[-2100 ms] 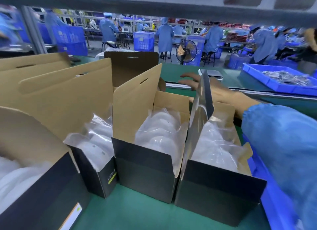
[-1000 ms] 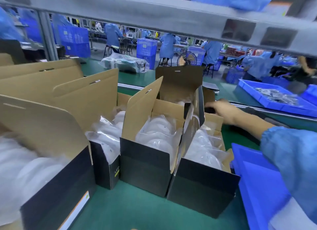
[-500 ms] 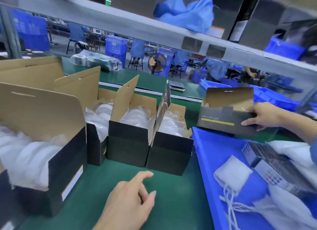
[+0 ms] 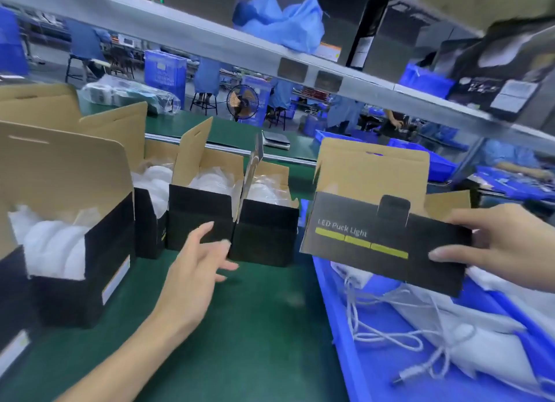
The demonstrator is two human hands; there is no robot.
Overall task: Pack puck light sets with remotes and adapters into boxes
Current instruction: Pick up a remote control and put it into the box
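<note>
My right hand [image 4: 492,245] grips the open box [image 4: 387,245] over the blue bin [image 4: 336,326], near the adapters; my left hand [image 4: 198,269] reaches, fingers spread, to steady it.

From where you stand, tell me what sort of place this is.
Most likely a factory packing line. Open boxes of bagged lights stand in a row on a green bench, a blue bin holds cables, and workers in blue coats sit at benches behind.

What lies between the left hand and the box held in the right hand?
In the head view, nothing is held between the left hand and the held box; behind that gap stands an open packed box.
</note>
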